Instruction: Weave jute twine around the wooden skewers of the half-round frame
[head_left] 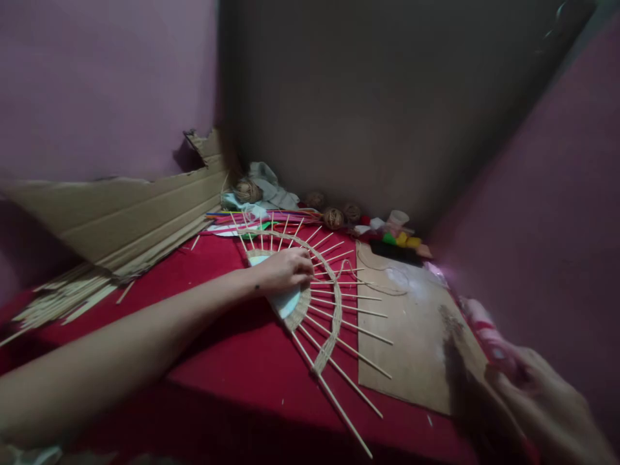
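A half-round fan frame of thin sticks lies on the red cloth, with a woven inner band [301,311] and a woven outer band [338,303]. Pale blue and white material [285,302] fills its centre. My left hand [289,268] rests over the inner band, fingers curled and pressed together. Thin twine [387,290] loops across the sticks towards those fingers; their tips are hidden. At the lower right, my right hand [547,394] is wrapped round a blurred pink and white tube-shaped tool [489,332], apart from the fan.
A brown board [407,342] lies under the stick ends at right. Cardboard [126,213] and a bundle of loose sticks [72,300] are at left. Twine balls [333,217], pale cloth [268,184] and small coloured pieces [402,240] line the back, near the walls.
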`<state>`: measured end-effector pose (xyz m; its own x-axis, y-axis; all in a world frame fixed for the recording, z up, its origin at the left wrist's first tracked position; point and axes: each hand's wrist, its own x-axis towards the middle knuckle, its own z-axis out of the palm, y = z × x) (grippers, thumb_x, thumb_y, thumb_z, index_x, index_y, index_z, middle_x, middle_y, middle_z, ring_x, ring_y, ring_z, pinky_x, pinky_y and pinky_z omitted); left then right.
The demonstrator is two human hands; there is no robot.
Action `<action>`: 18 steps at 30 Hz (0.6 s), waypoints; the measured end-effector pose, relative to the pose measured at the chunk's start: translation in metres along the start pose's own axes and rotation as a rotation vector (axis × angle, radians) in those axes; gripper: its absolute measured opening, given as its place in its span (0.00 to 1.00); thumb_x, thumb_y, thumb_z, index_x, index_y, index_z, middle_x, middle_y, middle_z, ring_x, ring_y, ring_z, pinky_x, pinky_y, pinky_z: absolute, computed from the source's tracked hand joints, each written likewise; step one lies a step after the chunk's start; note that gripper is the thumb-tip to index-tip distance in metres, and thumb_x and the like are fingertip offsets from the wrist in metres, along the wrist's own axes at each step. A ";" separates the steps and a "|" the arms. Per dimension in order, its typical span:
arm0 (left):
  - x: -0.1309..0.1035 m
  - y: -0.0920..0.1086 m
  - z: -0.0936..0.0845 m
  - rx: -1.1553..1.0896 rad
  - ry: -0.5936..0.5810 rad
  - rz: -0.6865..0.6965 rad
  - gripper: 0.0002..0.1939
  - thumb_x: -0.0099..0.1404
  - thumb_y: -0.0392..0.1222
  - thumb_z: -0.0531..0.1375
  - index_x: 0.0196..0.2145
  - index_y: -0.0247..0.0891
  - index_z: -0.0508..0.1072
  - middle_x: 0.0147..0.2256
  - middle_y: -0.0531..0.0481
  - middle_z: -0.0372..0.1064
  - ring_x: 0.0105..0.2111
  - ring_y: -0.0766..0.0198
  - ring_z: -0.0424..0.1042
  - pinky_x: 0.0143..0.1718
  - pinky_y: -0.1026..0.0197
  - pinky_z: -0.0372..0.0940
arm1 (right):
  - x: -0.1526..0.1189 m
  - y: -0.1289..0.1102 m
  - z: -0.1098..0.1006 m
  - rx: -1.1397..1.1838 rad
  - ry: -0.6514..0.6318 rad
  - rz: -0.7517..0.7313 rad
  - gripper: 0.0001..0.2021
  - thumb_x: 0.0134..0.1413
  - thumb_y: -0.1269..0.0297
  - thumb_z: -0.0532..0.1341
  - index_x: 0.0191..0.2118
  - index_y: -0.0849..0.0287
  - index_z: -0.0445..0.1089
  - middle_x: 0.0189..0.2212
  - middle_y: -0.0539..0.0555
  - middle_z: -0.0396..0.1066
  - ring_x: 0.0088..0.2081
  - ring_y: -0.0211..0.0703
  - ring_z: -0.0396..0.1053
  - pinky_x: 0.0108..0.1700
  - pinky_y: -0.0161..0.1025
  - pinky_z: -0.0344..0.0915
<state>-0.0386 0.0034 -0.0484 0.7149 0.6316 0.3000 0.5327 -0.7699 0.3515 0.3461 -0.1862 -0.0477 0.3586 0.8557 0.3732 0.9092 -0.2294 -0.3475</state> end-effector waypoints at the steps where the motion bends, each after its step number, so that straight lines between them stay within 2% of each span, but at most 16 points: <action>1: -0.003 -0.002 0.002 0.000 0.017 0.011 0.08 0.64 0.37 0.58 0.30 0.34 0.77 0.37 0.44 0.70 0.36 0.63 0.68 0.40 0.60 0.63 | 0.004 -0.012 -0.005 0.136 -0.083 0.067 0.13 0.46 0.51 0.59 0.34 0.51 0.74 0.29 0.56 0.75 0.29 0.51 0.72 0.28 0.41 0.67; 3: -0.006 -0.003 0.006 0.003 0.058 0.047 0.08 0.64 0.37 0.58 0.30 0.35 0.76 0.36 0.45 0.70 0.36 0.63 0.67 0.39 0.60 0.63 | 0.018 -0.042 -0.009 0.349 -0.141 0.104 0.16 0.45 0.48 0.61 0.33 0.55 0.74 0.26 0.56 0.73 0.27 0.49 0.69 0.26 0.39 0.64; 6: -0.006 -0.001 0.014 0.026 0.120 0.121 0.07 0.63 0.36 0.58 0.31 0.36 0.76 0.35 0.46 0.70 0.36 0.63 0.66 0.38 0.60 0.63 | 0.048 -0.098 -0.001 0.554 -0.282 -0.061 0.19 0.46 0.46 0.62 0.31 0.60 0.72 0.25 0.54 0.69 0.25 0.41 0.63 0.25 0.36 0.60; 8: -0.006 0.003 0.017 0.041 0.154 0.157 0.07 0.64 0.36 0.58 0.31 0.36 0.75 0.35 0.46 0.70 0.36 0.63 0.66 0.37 0.60 0.63 | 0.070 -0.139 0.013 0.606 -0.358 -0.155 0.19 0.45 0.46 0.63 0.30 0.61 0.71 0.23 0.53 0.68 0.24 0.39 0.61 0.24 0.35 0.58; 11: -0.008 0.007 0.021 0.104 0.184 0.175 0.08 0.64 0.37 0.57 0.29 0.36 0.75 0.33 0.46 0.70 0.34 0.63 0.65 0.35 0.60 0.62 | 0.098 -0.190 0.046 0.738 -0.451 -0.242 0.17 0.47 0.48 0.62 0.28 0.60 0.68 0.22 0.51 0.66 0.23 0.35 0.59 0.24 0.33 0.55; 14: -0.011 0.009 0.025 0.214 0.204 0.188 0.08 0.63 0.36 0.57 0.28 0.36 0.74 0.34 0.45 0.71 0.33 0.62 0.66 0.34 0.59 0.62 | 0.113 -0.217 0.085 0.895 -0.541 -0.287 0.15 0.48 0.51 0.61 0.26 0.60 0.65 0.22 0.49 0.65 0.23 0.34 0.59 0.26 0.33 0.57; 18: -0.012 0.012 0.031 0.314 0.239 0.252 0.05 0.61 0.34 0.58 0.28 0.36 0.73 0.32 0.48 0.72 0.32 0.61 0.67 0.32 0.57 0.61 | 0.115 -0.225 0.118 0.840 -0.575 -0.355 0.16 0.49 0.50 0.60 0.25 0.60 0.65 0.19 0.48 0.63 0.22 0.34 0.58 0.25 0.33 0.54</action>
<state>-0.0267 -0.0158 -0.0753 0.7346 0.3965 0.5506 0.4940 -0.8689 -0.0332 0.1582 0.0183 -0.0279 -0.2491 0.9507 0.1847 0.4270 0.2790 -0.8602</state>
